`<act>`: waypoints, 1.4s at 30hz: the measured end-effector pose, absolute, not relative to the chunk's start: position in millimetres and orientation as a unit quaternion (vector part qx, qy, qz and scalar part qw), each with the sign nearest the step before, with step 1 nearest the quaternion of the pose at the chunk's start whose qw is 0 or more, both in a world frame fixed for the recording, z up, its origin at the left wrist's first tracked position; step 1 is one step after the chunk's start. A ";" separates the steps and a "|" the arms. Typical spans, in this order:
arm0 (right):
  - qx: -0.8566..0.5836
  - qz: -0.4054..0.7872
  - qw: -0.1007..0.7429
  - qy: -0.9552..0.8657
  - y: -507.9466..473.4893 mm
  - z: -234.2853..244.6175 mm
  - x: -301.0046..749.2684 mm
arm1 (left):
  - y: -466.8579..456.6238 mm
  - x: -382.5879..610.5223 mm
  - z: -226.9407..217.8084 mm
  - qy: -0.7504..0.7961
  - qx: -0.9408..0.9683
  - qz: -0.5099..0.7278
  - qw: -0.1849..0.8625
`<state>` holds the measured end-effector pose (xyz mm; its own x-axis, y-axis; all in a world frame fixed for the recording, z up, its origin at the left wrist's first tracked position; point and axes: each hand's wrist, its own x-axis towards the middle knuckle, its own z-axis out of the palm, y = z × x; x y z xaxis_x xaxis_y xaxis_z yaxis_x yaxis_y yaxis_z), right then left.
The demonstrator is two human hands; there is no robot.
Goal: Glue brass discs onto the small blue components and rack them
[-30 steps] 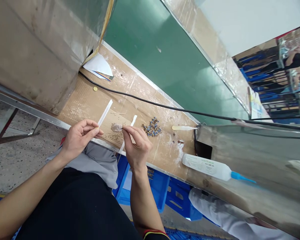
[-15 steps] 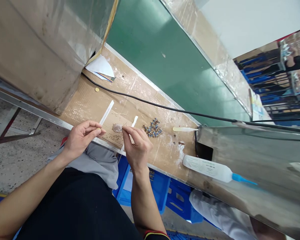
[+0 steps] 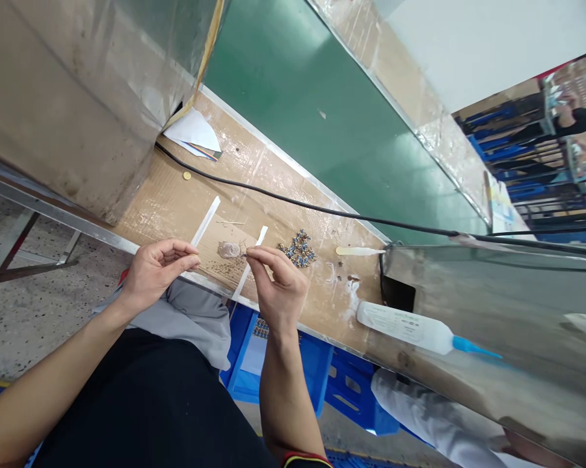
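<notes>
My left hand (image 3: pixel 157 272) hovers over the front edge of the bench, thumb and fingertips closed in a pinch; whatever they hold is hidden. To its right, my right hand (image 3: pixel 281 289) also pinches, with a tiny dark piece at the fingertips, too small to name. Between the hands lies a clear, glossy blob (image 3: pixel 229 250) on a cardboard sheet (image 3: pixel 219 235), with many tiny brown bits (image 3: pixel 224 268) scattered in front of it. Just beyond my right hand sits a pile of small blue and gold metallic parts (image 3: pixel 300 248).
A black cable (image 3: pixel 273 199) crosses the bench. To the right lie a pale yellow stick (image 3: pixel 358 251) and a white bottle (image 3: pixel 404 327) with a blue nozzle. A plastic-covered box (image 3: pixel 73 110) stands left; a blue crate (image 3: pixel 317 370) is below the bench edge.
My right hand has moved a little to the right, away from the clear blob, still pinching. My left hand stays nearly in place, its fingertips slightly shifted.
</notes>
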<state>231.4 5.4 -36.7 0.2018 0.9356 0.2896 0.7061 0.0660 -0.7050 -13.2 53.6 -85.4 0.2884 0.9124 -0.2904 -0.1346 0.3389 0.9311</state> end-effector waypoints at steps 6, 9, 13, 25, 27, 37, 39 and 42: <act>-0.662 0.163 0.387 -0.621 5.7 -39.4 232.3 | 55.0 -12.9 -82.7 0.464 0.428 0.379 0.677; -0.664 0.159 0.382 -0.623 6.4 -41.7 231.6 | 55.3 -12.5 -82.1 0.463 0.428 0.379 0.677; -0.650 0.160 0.386 -0.635 7.7 -46.0 231.1 | 54.8 -12.5 -82.1 0.460 0.426 0.379 0.681; -0.640 0.149 0.369 -0.657 7.3 -44.6 230.1 | 55.4 -13.2 -84.8 0.451 0.409 0.384 0.694; -0.635 0.147 0.366 -0.665 6.8 -43.1 230.4 | 55.3 -13.3 -85.6 0.449 0.418 0.385 0.689; -0.647 0.026 0.399 -0.650 6.0 -49.5 229.7 | 56.3 -15.0 -84.9 0.455 0.426 0.369 0.690; -0.645 0.029 0.396 -0.653 6.1 -50.9 228.5 | 56.6 -14.8 -84.7 0.455 0.425 0.365 0.692; -0.640 0.047 0.391 -0.659 5.9 -52.4 228.1 | 57.0 -14.3 -85.0 0.456 0.425 0.364 0.692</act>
<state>228.1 5.9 -52.4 0.1264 0.8815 0.4550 0.8074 0.1750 -0.5635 -14.3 57.0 -85.0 0.3184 0.8918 -0.3213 -0.1157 0.3730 0.9206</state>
